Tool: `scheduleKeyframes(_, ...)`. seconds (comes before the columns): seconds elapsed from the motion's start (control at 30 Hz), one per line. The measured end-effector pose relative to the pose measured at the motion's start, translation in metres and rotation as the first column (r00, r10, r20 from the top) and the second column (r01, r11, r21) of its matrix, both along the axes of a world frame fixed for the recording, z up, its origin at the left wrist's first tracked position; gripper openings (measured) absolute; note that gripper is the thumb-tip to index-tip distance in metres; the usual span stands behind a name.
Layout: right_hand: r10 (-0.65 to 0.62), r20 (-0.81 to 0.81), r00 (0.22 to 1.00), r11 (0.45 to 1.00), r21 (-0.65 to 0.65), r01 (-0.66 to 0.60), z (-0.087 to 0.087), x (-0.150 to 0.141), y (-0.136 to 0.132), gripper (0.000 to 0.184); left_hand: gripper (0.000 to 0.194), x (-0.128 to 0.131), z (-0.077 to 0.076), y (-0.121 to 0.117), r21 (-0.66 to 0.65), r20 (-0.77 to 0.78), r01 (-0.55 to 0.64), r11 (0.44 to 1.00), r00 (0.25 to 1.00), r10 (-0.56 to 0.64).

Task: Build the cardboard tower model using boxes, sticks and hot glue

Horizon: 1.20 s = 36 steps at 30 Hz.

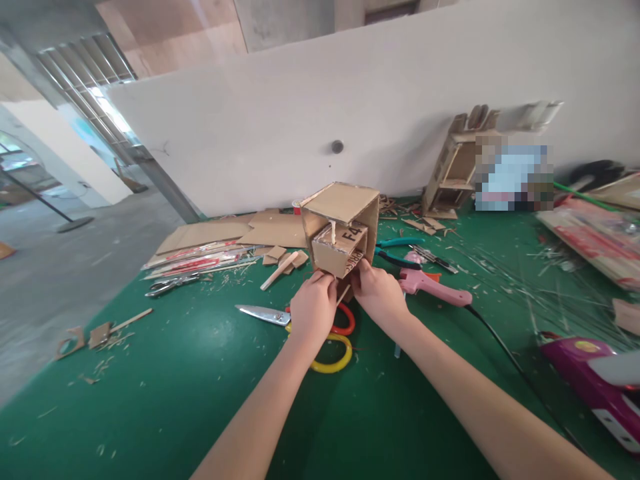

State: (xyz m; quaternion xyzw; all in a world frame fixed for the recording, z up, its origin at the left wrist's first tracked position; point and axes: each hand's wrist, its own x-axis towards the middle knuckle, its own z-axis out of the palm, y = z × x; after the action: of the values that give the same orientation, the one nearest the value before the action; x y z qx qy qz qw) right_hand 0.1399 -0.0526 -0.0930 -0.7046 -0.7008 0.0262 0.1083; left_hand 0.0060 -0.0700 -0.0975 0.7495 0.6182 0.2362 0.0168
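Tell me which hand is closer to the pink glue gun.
Right. The right hand is just left of the pink glue gun; the left hand is farther left, by the scissors.

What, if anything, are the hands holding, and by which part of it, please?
The left hand and right hand hold the cardboard box structure by its lower part, one on each side.
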Motion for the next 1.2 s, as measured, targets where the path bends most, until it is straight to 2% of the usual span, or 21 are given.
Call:
scheduleKeyframes(0.43,0.03,-0.062,0.998,1.0,0.006,-0.029,-0.005,0.004,0.003,0.021,0.019,-0.001,-0.001,0.0,-0.002,-0.006,-0.001,1.0,1.0,0.001)
scheduleKeyframes(0.67,0.098,0.082,0.992,0.994,0.038,-0.102,-0.003,0.01,-0.006,0.027,0.019,-0.002,-0.003,0.0,0.012,0.014,0.007,1.0,1.0,-0.007)
scheduleKeyframes(1.2,0.158,0.053,0.986,0.985,0.057,-0.161,-0.005,0.009,-0.003,0.028,0.019,-0.004,-0.003,-0.001,0.013,0.021,0.024,1.0,0.999,-0.024)
